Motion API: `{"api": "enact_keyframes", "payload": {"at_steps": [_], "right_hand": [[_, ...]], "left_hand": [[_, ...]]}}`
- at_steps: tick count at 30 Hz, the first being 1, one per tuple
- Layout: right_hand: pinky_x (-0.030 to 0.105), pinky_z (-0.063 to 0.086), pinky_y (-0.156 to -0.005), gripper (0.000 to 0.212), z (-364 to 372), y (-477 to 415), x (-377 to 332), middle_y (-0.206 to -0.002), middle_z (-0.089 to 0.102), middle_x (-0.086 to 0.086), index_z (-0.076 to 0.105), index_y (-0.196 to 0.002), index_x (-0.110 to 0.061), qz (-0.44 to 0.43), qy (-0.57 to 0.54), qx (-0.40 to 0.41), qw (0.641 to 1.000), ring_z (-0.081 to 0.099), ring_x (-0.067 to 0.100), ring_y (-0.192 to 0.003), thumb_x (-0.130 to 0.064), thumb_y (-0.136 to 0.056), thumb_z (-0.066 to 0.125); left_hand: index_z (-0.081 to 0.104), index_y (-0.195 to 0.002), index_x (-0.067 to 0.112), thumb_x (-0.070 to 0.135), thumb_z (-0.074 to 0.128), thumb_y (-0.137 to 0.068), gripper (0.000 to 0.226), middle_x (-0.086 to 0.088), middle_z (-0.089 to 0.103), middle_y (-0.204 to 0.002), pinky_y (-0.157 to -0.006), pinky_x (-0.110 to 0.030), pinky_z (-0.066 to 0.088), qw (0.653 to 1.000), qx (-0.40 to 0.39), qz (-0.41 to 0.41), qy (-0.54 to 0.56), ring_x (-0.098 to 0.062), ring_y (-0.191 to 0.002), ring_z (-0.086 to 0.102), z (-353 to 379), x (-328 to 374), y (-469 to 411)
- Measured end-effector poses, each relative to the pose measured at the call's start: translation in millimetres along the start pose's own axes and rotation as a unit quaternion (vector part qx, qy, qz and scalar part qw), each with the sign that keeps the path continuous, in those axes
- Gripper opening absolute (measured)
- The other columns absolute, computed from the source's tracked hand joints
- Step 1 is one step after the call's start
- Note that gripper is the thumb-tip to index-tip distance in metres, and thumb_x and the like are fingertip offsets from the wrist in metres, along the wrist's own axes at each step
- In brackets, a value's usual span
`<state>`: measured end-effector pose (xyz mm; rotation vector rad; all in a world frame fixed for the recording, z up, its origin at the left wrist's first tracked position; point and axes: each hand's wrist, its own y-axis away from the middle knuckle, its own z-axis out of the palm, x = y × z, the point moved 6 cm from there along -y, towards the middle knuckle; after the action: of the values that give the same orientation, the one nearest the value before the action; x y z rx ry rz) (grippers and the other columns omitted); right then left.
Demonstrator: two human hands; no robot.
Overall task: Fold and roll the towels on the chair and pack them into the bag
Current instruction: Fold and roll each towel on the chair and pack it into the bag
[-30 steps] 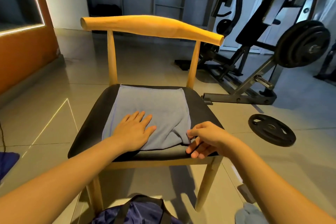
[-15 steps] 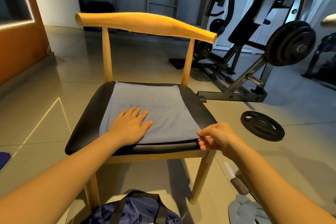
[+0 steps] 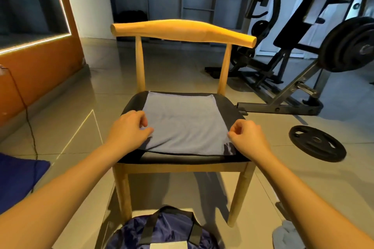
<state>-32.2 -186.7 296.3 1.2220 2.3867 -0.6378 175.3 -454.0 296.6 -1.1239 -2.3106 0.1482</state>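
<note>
Dim room; LED strip (image 3: pixel 61 2) glows upper left, reflects on glossy floor (image 3: pixel 77 137); edges bowed, slightly soft

No legible text, number or brand appears in your view. The pale patch (image 3: pixel 168 245) on the navy bag (image 3: pixel 162 228) carries no readable print, and any markings on the floor weight plate (image 3: pixel 316 143) are too blurred to read.

The wooden chair (image 3: pixel 183 30) stands on the tiled floor (image 3: pixel 81 107). A light blue towel (image 3: pixel 182 123) lies spread flat on its black seat (image 3: pixel 229 107). On the floor, a navy bag (image 3: pixel 168 232) sits before the chair, a black weight plate (image 3: pixel 316 143) lies to the right, and a crumpled grey-blue cloth (image 3: pixel 287 236) lies at the near right.
</note>
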Motion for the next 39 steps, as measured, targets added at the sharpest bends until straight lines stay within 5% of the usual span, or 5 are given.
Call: {"api": "enact_keyframes", "payload": {"at_steps": [6,16,23,30,39], "right_hand": [[0.036,0.058,-0.081,0.01,33.8,5.0,-42.8,-0.102,0.063,-0.008,0.073,-0.1,-0.024,-0.183,0.087,-0.071,0.977,0.061,0.015,-0.091,-0.026,-0.096,0.064],[0.036,0.059,-0.073,0.018,46.7,8.3,-41.6,-0.098,0.066,-0.004,0.076,-0.089,-0.024,-0.188,0.135,-0.084,0.969,0.061,0.016,-0.082,-0.029,-0.097,0.06],[0.031,0.057,-0.077,0.017,47.6,8.3,-39.5,-0.105,0.066,-0.006,0.077,-0.1,-0.026,-0.196,0.129,-0.09,0.968,0.062,0.014,-0.09,-0.026,-0.098,0.061],[0.015,0.047,-0.074,0.017,49.3,7.6,-36.1,-0.111,0.066,-0.009,0.076,-0.106,-0.027,-0.211,0.119,-0.105,0.964,0.061,0.01,-0.093,-0.029,-0.098,0.062],[0.011,0.039,-0.068,0.016,46.9,8.1,-36.5,-0.111,0.066,-0.009,0.076,-0.105,-0.028,-0.216,0.11,-0.104,0.965,0.06,0.009,-0.093,-0.031,-0.099,0.061]], "left_hand": [[0.067,-0.074,0.009,0.04,0.083,-0.08,0.035,-0.003,0.066,-0.064,-0.055,-0.028,0.047,0.988,-0.08,-0.105,0.076,-0.015,-0.061,0.061,-5.8,-31.0,32.9],[0.065,-0.078,0.023,0.028,0.076,-0.089,0.016,0.003,0.064,-0.07,-0.058,-0.021,0.045,0.991,-0.01,-0.103,0.088,-0.012,-0.068,0.061,4.8,-34.0,53.0],[0.074,-0.092,0.002,0.01,0.069,-0.09,0.01,-0.008,0.064,-0.086,-0.047,-0.018,0.047,0.909,-0.01,-0.246,0.335,-0.015,-0.073,0.057,-25.6,-36.3,43.1],[0.077,-0.081,0.001,0.016,0.076,-0.084,0.015,-0.015,0.064,-0.079,-0.063,-0.028,0.055,0.956,-0.157,-0.219,0.116,-0.019,-0.074,0.062,-4.6,-56.2,37.0],[0.065,-0.067,0.01,0.045,0.071,-0.09,0.042,-0.009,0.059,-0.063,-0.066,-0.038,0.052,0.954,-0.034,-0.249,0.163,-0.027,-0.065,0.062,21.0,-48.7,-7.6]]}}
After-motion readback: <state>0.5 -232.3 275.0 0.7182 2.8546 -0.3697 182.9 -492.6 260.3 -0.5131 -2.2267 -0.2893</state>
